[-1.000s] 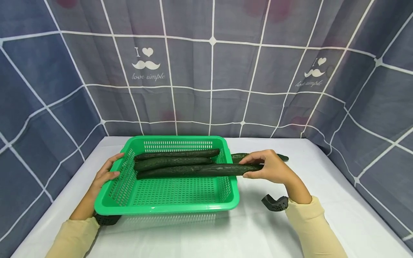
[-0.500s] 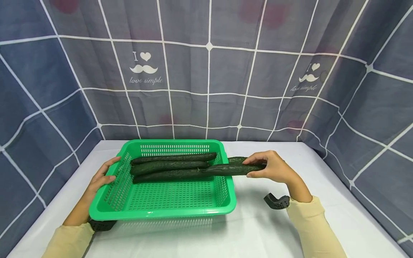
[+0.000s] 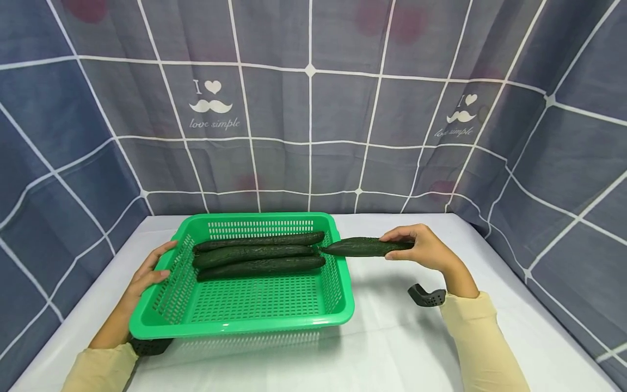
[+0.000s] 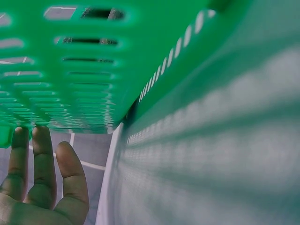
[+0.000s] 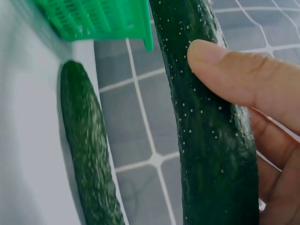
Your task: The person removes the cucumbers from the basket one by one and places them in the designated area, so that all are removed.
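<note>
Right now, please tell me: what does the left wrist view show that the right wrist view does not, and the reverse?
Only left wrist: the left hand, fingers fairly straight beside the basket, and dark shapes through some slots, too unclear to name.

Only right wrist: the right hand gripping a cucumber, and a second cucumber lying apart on the table.

Both: the green basket, the white table and the gray, white-lined cloth.

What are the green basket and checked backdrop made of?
The green basket looks like moulded plastic, smooth and slightly glossy: its rim catches highlights and its walls are evenly slotted. The checked backdrop seems matte printed fabric, since its lines ripple over soft folds; fibre unclear.
</note>
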